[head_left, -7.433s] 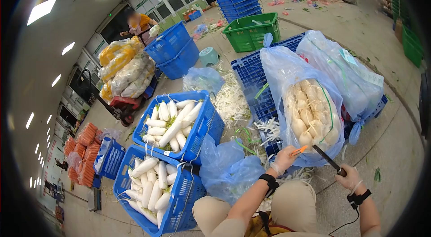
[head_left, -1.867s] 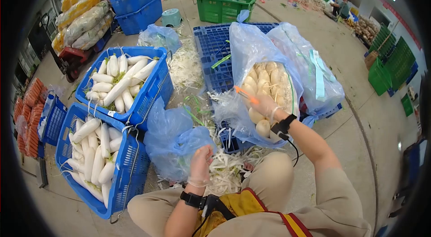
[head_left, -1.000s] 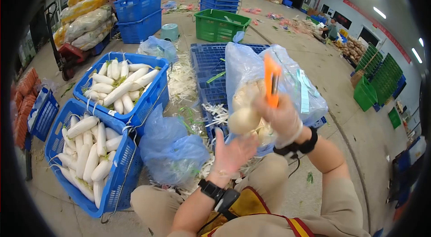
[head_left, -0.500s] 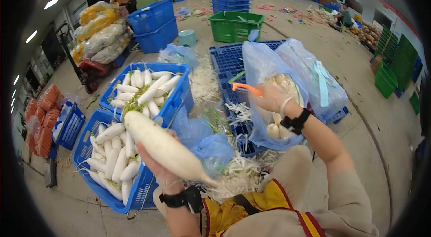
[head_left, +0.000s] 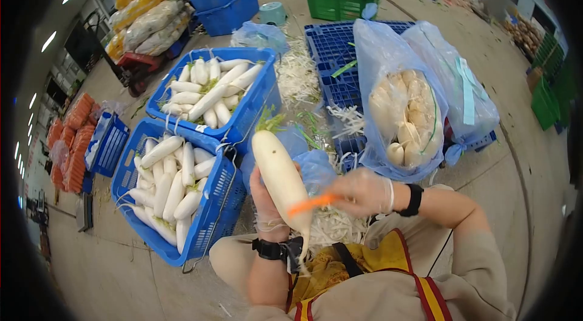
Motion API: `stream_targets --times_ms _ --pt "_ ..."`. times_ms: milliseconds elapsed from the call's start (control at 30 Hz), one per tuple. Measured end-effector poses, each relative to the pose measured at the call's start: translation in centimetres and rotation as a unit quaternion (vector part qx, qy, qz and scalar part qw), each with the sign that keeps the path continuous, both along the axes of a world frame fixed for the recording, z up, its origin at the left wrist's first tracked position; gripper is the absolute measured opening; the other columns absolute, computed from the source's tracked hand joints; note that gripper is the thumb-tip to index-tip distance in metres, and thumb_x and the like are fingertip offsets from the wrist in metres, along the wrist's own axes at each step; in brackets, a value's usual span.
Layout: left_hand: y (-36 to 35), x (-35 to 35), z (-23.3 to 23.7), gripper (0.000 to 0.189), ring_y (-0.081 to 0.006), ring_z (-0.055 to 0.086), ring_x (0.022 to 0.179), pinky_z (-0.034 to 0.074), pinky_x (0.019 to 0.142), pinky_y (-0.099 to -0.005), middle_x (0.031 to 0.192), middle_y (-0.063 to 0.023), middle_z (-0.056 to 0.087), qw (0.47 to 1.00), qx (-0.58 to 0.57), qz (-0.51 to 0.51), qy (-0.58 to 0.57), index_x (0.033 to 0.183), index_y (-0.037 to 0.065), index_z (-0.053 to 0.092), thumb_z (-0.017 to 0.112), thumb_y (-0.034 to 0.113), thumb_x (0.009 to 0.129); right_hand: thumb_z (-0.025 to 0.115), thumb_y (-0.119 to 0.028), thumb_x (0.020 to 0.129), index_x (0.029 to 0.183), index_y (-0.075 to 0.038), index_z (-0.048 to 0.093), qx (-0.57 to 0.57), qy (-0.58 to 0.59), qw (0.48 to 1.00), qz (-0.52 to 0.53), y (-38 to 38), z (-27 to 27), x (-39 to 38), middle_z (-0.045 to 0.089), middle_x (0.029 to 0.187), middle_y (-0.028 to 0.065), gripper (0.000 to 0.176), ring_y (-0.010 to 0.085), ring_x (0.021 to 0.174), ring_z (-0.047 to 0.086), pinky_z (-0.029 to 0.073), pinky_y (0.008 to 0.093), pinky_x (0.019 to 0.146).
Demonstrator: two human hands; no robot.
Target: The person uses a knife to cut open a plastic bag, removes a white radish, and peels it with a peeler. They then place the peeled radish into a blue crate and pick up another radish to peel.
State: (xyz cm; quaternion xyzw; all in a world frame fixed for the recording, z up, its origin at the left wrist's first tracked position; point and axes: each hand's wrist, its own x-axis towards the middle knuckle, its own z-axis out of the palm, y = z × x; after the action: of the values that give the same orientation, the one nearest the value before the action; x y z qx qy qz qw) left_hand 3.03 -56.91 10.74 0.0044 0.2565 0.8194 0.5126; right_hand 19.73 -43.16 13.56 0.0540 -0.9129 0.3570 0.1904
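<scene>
A large white daikon radish (head_left: 280,175) stands tilted in my left hand (head_left: 267,199), its green stub at the top and its thin root hanging down. The gloved fingers wrap around it from the left side. My right hand (head_left: 364,192), also gloved and a little blurred, grips an orange peeler (head_left: 313,204). The peeler's head lies against the lower part of the daikon. White peel strips (head_left: 340,224) are piled on the floor below my hands.
Two blue crates (head_left: 209,199) of daikons stand on my left. To the right, a blue pallet (head_left: 331,47) bears a clear blue bag (head_left: 388,47) of pale radishes and another bag (head_left: 455,72). A green crate (head_left: 340,2) stands beyond; bagged carrots (head_left: 76,145) lie far left.
My right hand has come down and left from above the bag, bringing the peeler to the daikon. My left hand has turned the daikon more upright and moved it right. The view has tilted down.
</scene>
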Motion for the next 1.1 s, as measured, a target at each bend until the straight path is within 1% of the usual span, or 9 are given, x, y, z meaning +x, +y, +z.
stream_targets --times_ms 133,200,367,433,600,733,900,1000,1100 --pt "1.1 1.3 -2.6 0.046 -0.0267 0.063 0.074 0.055 0.062 -0.0328 0.087 -0.0197 0.061 0.997 0.041 -0.057 -0.019 0.105 0.0 0.054 0.041 0.042 0.092 0.061 -0.017 0.082 0.103 -0.009 0.063 0.133 -0.007 0.987 0.092 -0.4 -2.1 1.4 0.057 0.066 0.0106 0.022 0.0251 0.057 0.06 0.047 0.0366 0.05" --pt "1.6 2.8 -2.1 0.046 -0.0263 0.063 0.074 0.055 0.062 -0.0327 0.088 -0.0198 0.061 0.997 -0.002 -0.081 -0.018 0.107 0.0 0.054 0.041 0.042 0.093 0.059 -0.023 0.084 0.093 -0.013 0.06 0.184 0.079 0.976 -0.081 1.7 -3.3 -0.6 0.057 0.064 0.0077 0.013 0.0241 0.053 0.059 0.047 0.0344 0.047" --pt "2.8 5.3 -0.9 0.05 -0.0209 0.065 0.07 0.055 0.058 -0.0299 0.085 -0.0151 0.065 0.989 -0.072 -0.132 0.01 0.112 0.006 0.055 0.039 0.05 0.093 0.056 -0.024 0.085 0.092 -0.015 0.056 0.148 -0.082 0.945 -0.279 9.8 -4.8 -2.3 0.063 0.071 0.0092 0.012 0.0258 0.058 0.063 0.05 0.0372 0.052" --pt "2.8 4.5 -0.9 0.051 -0.021 0.065 0.071 0.056 0.059 -0.0301 0.086 -0.0146 0.065 0.992 -0.061 -0.105 -0.022 0.113 0.006 0.055 0.04 0.05 0.093 0.061 -0.02 0.08 0.085 -0.01 0.056 0.061 -0.129 0.965 -0.222 7.1 -2.5 -1.0 0.059 0.067 0.0099 0.013 0.0282 0.059 0.061 0.047 0.0376 0.05" --pt "2.9 2.2 -3.4 0.052 -0.0211 0.066 0.074 0.057 0.062 -0.0315 0.091 -0.0134 0.065 0.994 0.041 -0.096 0.024 0.116 0.006 0.054 0.042 0.051 0.092 0.065 -0.015 0.076 0.076 -0.011 0.056 0.064 0.071 0.995 0.027 1.7 -3.1 0.3 0.055 0.058 0.0075 0.01 0.0243 0.051 0.059 0.047 0.0353 0.046" --pt "3.2 4.3 -3.5 0.046 -0.0226 0.063 0.075 0.054 0.061 -0.0307 0.087 -0.0154 0.062 0.992 -0.044 -0.115 -0.037 0.113 0.005 0.054 0.041 0.045 0.094 0.045 -0.034 0.092 0.091 -0.009 0.059 0.092 -0.114 0.961 -0.234 8.6 -5.8 -3.6 0.063 0.07 0.0143 0.029 0.0335 0.061 0.062 0.049 0.0403 0.051" --pt "2.7 4.0 -0.1 0.047 -0.023 0.06 0.089 0.053 0.067 -0.0312 0.1 -0.0169 0.059 0.998 -0.009 -0.049 -0.049 0.114 0.004 0.053 0.039 0.045 0.095 0.059 -0.02 0.084 0.084 -0.013 0.061 0.014 0.029 0.999 -0.01 2.4 -3.2 0.3 0.057 0.059 0.0097 0.007 0.0264 0.051 0.059 0.048 0.0375 0.048" --pt "2.6 0.4 -4.8 0.048 -0.0227 0.059 0.084 0.053 0.064 -0.0315 0.097 -0.0158 0.06 0.982 0.129 -0.132 -0.049 0.113 0.003 0.053 0.039 0.045 0.095 0.062 -0.02 0.082 0.082 -0.014 0.06 0.02 0.074 0.996 0.055 1.2 -4.0 -0.2 0.054 0.056 0.0074 0.006 0.0251 0.047 0.056 0.047 0.0365 0.046" --pt "3.3 3.1 -3.4 0.048 -0.0225 0.059 0.077 0.053 0.062 -0.0319 0.093 -0.0145 0.06 0.992 0.019 -0.123 0.027 0.111 0.003 0.053 0.04 0.046 0.094 0.062 -0.023 0.082 0.088 -0.014 0.061 0.095 -0.031 0.978 -0.182 5.8 -5.5 -3.8 0.058 0.059 0.0078 0.011 0.0257 0.051 0.06 0.049 0.0372 0.049"
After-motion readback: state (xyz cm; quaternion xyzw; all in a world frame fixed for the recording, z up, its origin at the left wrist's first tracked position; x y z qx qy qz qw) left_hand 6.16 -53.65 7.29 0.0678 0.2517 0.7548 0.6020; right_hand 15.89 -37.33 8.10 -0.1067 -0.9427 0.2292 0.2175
